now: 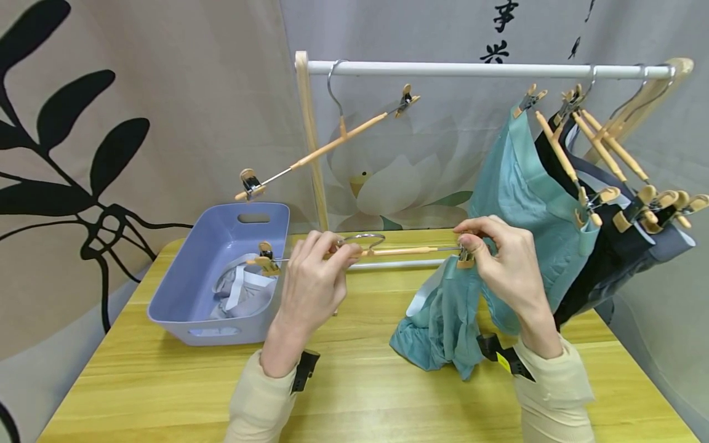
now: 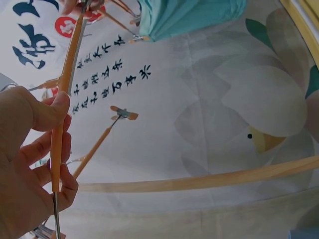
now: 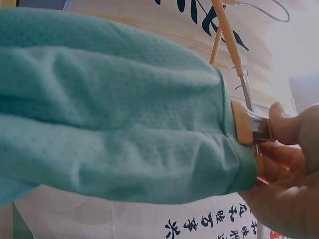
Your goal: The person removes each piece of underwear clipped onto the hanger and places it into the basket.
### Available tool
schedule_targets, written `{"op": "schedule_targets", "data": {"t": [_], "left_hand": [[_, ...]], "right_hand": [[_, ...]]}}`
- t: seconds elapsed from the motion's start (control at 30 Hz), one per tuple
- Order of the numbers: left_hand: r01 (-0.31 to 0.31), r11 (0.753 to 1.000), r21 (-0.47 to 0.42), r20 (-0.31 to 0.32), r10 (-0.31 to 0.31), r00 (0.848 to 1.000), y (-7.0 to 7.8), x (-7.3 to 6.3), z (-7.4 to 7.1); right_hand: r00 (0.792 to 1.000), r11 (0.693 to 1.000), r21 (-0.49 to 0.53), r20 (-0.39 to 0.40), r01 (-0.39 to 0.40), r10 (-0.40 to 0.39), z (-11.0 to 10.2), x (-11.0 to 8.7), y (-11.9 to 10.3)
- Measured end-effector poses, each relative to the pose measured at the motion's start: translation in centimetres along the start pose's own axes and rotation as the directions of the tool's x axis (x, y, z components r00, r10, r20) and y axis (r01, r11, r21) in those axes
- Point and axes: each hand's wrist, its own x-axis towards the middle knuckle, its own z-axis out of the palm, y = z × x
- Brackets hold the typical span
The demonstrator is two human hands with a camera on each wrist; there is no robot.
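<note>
While my left hand [image 1: 312, 277] grips the hanger [image 1: 410, 251] and my right hand [image 1: 505, 258] pinches a clip [image 3: 243, 123] at the teal garment [image 1: 445, 326] before the rack [image 1: 443, 69], the opposite clip [image 1: 267, 264] is bare, the rack's rightmost clothes [image 1: 532, 184] look finished, and grey cloth [image 1: 249, 289] leftward pending.

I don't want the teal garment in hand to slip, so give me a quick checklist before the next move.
1. Held hanger steadied: ok; the left hand grips its bar.
2. Right-end clip at the fabric edge: ok; it sits over the edge of the teal garment.
3. That clip fully closed: cannot tell; the right hand pinches it and partly covers it.
4. Left-end clip on fabric: not ok; no fabric is in it.
5. Space on the rail: ok; a bare stretch lies between the spare hanger and the hung clothes.
</note>
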Motion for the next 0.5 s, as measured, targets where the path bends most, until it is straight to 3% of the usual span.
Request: {"op": "schedule_targets", "data": {"t": [0.5], "left_hand": [[0.007, 1.000, 0.000, 0.005, -0.007, 1.000, 0.10, 0.00, 0.07]], "right_hand": [[0.998, 0.999, -0.008, -0.045, 0.033, -0.033, 0.21, 0.05, 0.10]]}}
